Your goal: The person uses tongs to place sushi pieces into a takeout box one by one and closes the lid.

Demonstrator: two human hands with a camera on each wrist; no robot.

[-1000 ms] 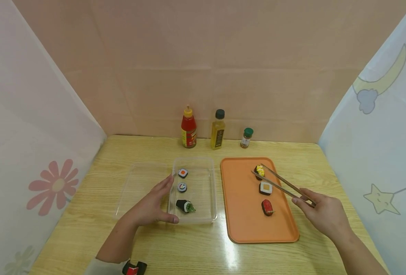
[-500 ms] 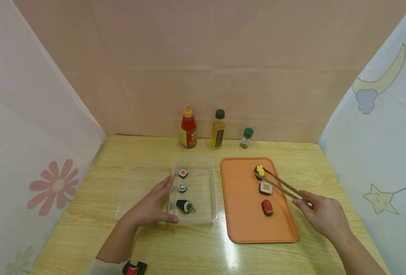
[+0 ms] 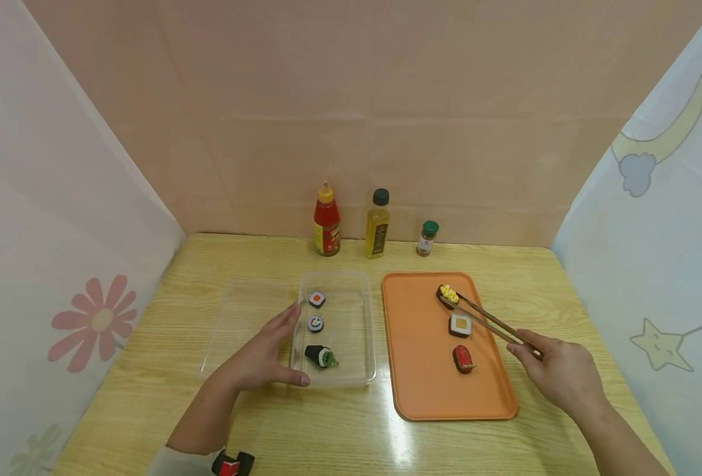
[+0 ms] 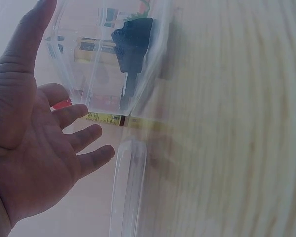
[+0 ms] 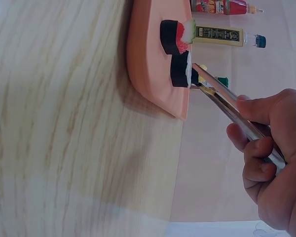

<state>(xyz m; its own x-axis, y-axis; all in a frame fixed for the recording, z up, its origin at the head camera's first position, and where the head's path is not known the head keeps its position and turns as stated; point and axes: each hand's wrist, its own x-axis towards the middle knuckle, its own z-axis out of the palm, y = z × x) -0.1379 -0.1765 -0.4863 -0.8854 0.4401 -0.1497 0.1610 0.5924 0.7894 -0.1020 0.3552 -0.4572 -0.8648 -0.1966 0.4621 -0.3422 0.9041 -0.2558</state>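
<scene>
My right hand (image 3: 562, 370) grips metal tongs (image 3: 494, 322) at the right of the orange tray (image 3: 416, 377). The tong tips are drawn together at the sushi piece with yellow topping (image 3: 448, 295) near the tray's far edge. Below it on the tray lie a square white sushi piece (image 3: 460, 324) and a red-topped one (image 3: 463, 359). My left hand (image 3: 258, 363), fingers spread and relaxed, rests along the left side of a clear plastic box (image 3: 371, 330). Inside the box are two small sushi rolls (image 3: 316, 299) and a black cone-shaped hand roll (image 3: 320, 356).
A clear lid (image 3: 226, 317) lies left of the box, partly behind the left arm. At the back of the wooden table stand a red sauce bottle (image 3: 327, 228), an oil bottle (image 3: 377, 228) and a small green-capped jar (image 3: 426, 239). Printed cloths hang at both sides.
The tong tips have closed in on the yellow-topped sushi, which has shifted and tilted slightly to the left. The left hand has stayed put at the box.
</scene>
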